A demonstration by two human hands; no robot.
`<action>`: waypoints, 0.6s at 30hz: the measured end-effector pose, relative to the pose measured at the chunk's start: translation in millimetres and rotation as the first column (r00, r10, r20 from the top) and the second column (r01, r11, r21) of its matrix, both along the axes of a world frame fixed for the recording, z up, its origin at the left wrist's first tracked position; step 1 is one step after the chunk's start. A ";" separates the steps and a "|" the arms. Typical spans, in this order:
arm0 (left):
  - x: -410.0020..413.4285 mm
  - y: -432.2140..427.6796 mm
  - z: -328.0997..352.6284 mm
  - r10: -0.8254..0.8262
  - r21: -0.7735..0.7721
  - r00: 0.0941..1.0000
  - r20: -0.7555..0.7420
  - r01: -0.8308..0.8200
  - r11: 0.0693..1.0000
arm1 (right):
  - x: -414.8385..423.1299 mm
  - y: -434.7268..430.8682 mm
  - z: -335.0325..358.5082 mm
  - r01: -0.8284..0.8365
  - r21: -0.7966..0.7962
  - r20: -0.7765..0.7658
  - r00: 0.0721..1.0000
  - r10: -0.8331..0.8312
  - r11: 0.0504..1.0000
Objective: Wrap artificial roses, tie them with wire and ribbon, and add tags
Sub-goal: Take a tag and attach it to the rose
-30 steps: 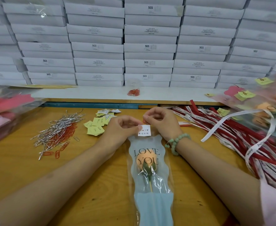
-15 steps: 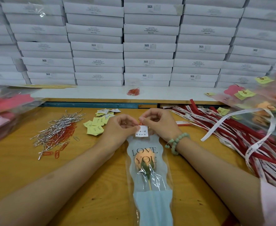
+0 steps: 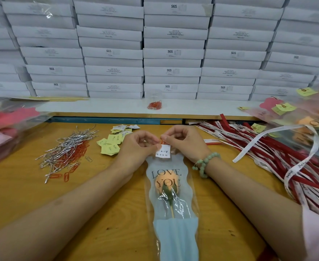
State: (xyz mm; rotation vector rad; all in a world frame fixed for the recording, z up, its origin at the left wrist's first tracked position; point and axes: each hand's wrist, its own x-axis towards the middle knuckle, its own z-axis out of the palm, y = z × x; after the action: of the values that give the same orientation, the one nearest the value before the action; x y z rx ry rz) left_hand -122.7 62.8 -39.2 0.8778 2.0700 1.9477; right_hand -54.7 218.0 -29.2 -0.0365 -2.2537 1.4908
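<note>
1 rose sleeved; both hands pinch tag at sleeve top; wire, ribbon not on.

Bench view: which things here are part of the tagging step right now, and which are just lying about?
In use:
- left hand
- right hand
- white tag
- red clip
- wrapped rose

Lying about:
- wire ties
- yellow notes
- ribbons
- clip bag
- boxes
- finished roses

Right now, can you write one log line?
step: tagging | left hand + right hand: holding small white paper tag | on: clear-wrapped orange rose
</note>
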 end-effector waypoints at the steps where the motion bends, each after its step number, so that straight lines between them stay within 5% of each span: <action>1: -0.1 -0.2 0.0 -0.002 0.007 1.000 0.008 0.002 1.000 | -0.1 0.2 -0.1 -0.007 -0.003 0.004 1.000 0.007 1.000; 9: -2.1 1.0 -0.4 -0.009 0.037 0.999 0.040 0.007 0.999 | -0.4 0.3 -0.3 -0.019 -0.080 -0.010 1.000 0.018 0.997; 14: -3.0 0.4 -0.6 -0.017 0.024 0.999 0.035 0.016 1.000 | -2.5 5.5 -0.1 0.156 -0.070 -0.110 0.981 -0.163 0.985; 18: -2.6 1.0 -0.7 -0.038 0.029 0.998 0.041 0.037 0.999 | -2.7 4.3 -0.1 0.086 -0.128 -0.101 0.990 -0.099 0.988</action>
State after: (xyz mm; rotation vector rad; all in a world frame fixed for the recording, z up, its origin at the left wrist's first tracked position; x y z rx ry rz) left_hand -125.3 63.8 -39.9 0.8677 1.9929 1.9639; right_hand -57.4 222.2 -29.3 -0.0955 -2.0456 1.5432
